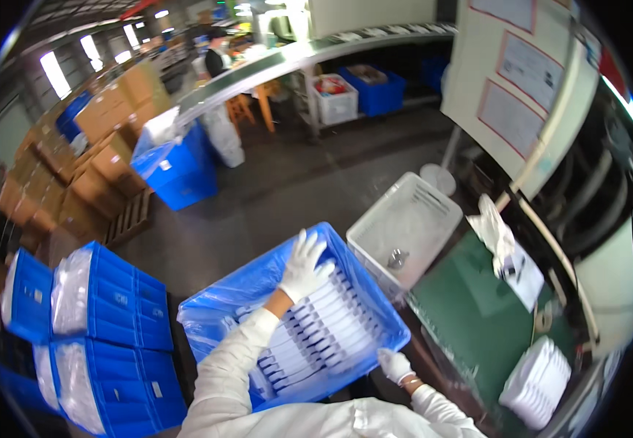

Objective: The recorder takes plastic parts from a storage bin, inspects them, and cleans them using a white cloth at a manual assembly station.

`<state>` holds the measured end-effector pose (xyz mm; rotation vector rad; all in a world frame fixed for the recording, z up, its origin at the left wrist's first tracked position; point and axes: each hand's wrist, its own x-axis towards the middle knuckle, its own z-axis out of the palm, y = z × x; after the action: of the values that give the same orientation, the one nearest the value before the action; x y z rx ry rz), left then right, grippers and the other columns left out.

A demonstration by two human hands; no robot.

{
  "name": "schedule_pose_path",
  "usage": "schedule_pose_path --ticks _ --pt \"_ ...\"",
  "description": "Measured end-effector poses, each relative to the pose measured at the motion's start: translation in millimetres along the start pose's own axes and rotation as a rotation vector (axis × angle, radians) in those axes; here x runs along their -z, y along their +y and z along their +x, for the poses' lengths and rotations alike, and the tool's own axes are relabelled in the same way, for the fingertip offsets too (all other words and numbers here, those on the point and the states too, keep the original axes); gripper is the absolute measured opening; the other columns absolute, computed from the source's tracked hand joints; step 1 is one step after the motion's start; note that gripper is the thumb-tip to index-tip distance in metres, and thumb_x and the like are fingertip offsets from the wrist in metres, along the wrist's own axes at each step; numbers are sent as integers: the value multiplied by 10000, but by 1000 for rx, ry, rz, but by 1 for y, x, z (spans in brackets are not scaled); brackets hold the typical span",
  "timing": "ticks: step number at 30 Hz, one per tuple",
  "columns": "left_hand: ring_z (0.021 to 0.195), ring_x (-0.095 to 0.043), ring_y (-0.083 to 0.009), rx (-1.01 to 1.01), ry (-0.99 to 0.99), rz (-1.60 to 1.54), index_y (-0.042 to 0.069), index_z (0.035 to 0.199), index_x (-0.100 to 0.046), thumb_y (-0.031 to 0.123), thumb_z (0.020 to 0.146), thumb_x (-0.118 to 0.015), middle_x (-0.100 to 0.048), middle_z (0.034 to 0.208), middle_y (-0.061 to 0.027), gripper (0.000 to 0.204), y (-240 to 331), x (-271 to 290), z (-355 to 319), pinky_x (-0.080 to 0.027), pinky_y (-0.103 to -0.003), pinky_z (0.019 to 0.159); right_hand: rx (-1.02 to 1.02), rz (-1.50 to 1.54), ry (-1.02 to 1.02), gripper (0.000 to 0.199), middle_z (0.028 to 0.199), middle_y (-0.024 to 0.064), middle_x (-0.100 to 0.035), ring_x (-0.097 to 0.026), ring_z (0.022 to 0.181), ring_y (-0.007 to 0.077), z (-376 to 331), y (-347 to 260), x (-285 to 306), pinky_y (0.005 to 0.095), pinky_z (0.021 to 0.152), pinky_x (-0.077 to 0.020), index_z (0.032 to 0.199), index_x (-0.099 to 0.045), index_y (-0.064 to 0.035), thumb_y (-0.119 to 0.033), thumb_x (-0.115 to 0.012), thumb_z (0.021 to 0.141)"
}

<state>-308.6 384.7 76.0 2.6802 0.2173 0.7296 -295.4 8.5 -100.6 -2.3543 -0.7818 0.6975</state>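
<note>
In front of me sits a blue plastic bin (396, 337) lined with clear film. Rows of white, curved plastic parts (320, 321) fill it, standing closely side by side. My left hand (304, 269), in a white glove, reaches across to the far side of the bin with its fingers spread. It rests over the film and the end of a row, holding nothing. My gloved right hand (395, 366) is at the bin's near right corner, its fingers closed around the rim. A stack of similar white parts (537, 382) stands on the green table at the right.
A whitish crate (433, 201) adjoins the bin's far right side. The green table (455, 292) carries a paper sheet (524, 281) and a crumpled bag (493, 232). Stacked blue bins (116, 299) stand at left; cartons (116, 175) and another blue bin (185, 171) lie beyond. A conveyor (280, 58) crosses behind.
</note>
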Motion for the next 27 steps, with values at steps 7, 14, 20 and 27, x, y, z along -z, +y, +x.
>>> schedule_pose_path --ticks 7,14,20,27 --pt "874 -603 -352 -159 -224 -532 48 887 -644 277 832 -640 -633 909 -152 236 61 -127 -192 -481 -441 785 -429 227 316 246 968 178 -694 -663 938 357 -178 13 -53 381 841 -520 1047 -674 -30 -198 -623 874" --pt "977 -578 -370 -154 -659 -636 1 993 -645 266 853 -643 -630 988 -187 300 91 -109 -248 -455 -440 877 -450 208 384 299 1042 215 -660 -606 1015 398 -267 -9 -117 440 903 -486 1104 -631 -36 -249 -508 934" --pt "1059 -592 -330 -135 -846 -614 11 1058 -656 252 873 -667 -652 1094 -163 305 114 -124 -273 -448 -374 944 -827 555 460 242 856 111 -706 -674 819 312 -339 -34 -141 396 761 -521 999 -673 -96 -263 -513 925" --pt "1017 -620 -181 -217 -1210 -687 -4 1143 -643 218 949 -585 -672 1116 -102 300 223 -159 -328 -464 -299 927 -947 397 791 230 804 154 -674 -642 768 377 -463 -32 -218 444 707 -507 857 -664 -78 -277 -556 898"
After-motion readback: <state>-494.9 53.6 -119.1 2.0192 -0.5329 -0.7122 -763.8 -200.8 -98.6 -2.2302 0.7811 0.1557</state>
